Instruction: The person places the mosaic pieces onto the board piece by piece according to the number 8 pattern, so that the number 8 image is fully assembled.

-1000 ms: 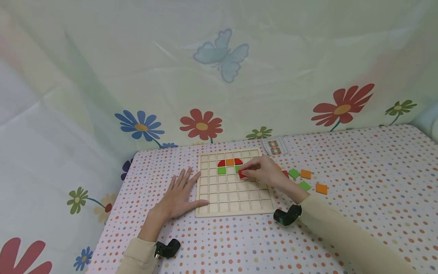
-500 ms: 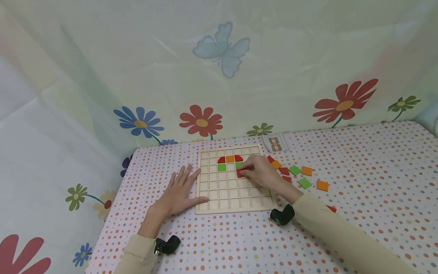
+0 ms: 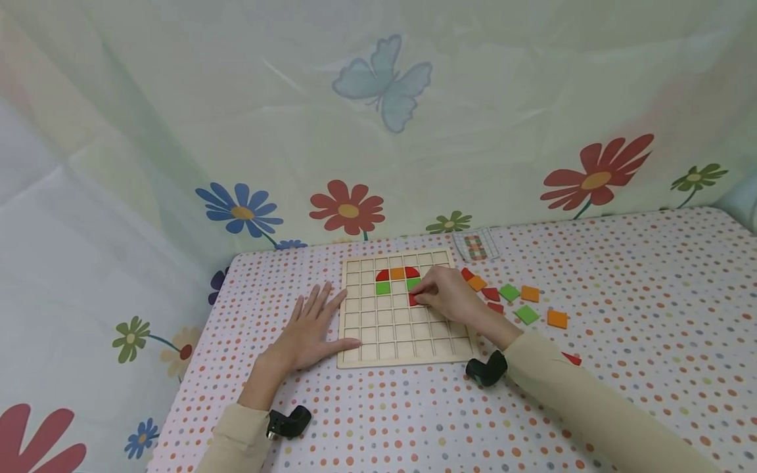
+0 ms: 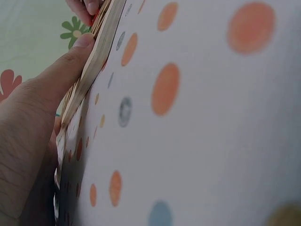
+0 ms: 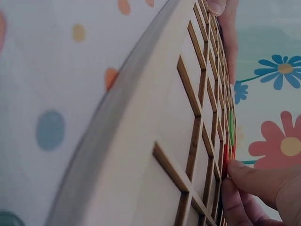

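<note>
one red tile [image 3: 412, 300] sits pinched at the fingertips of the right hand [image 3: 451, 297], the nearer hand, with a green tile [image 3: 413, 282] just beyond them; left hand [image 3: 304, 337], fingers spread, touches the grid board [image 3: 386, 334].

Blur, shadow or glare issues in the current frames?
Head: soft light, no strong glare, card small and indistinct; left wrist: near tablecloth dots blurred, shadow beside left hand; right wrist: board's near rim blurred, grid crisper.

One polka-dot tablecloth [image 3: 402, 420] is spread; behind it, one pale curtain [image 3: 503, 98] is printed with flowers [image 3: 347, 211] and a blue butterfly [image 3: 384, 84].
</note>
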Demonstrator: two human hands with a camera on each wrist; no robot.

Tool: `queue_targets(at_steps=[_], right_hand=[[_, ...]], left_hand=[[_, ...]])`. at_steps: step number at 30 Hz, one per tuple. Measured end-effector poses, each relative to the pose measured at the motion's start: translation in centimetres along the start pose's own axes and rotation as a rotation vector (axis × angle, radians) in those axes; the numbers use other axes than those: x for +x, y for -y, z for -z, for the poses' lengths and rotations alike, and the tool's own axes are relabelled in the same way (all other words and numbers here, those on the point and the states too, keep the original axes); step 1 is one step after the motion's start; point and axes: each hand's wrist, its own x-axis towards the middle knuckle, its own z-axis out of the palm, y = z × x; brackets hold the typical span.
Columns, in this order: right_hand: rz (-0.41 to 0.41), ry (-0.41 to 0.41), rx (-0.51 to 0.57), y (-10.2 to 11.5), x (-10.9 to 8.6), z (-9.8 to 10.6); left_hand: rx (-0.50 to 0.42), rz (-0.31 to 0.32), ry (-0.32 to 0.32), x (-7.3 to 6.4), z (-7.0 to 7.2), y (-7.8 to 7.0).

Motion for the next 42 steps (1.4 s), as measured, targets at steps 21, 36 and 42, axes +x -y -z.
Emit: queue_targets(at_steps=[21, 36, 42], right_hand=[[-0.021, -0.111, -0.136, -3.7, -9.2, 8.6], [-0.156, -0.028, -0.263, -10.0, -12.8, 12.0], [-0.192, -0.011, -0.231, -10.2, -12.3, 12.5]], left_hand=[[-0.039, -0.013, -0.029, -0.6, -0.2, 0.0], [-0.012, 0.015, 0.01, -0.2, 0.1, -0.4], [0.004, 0.028, 0.013, -0.2, 0.0, -0.3]])
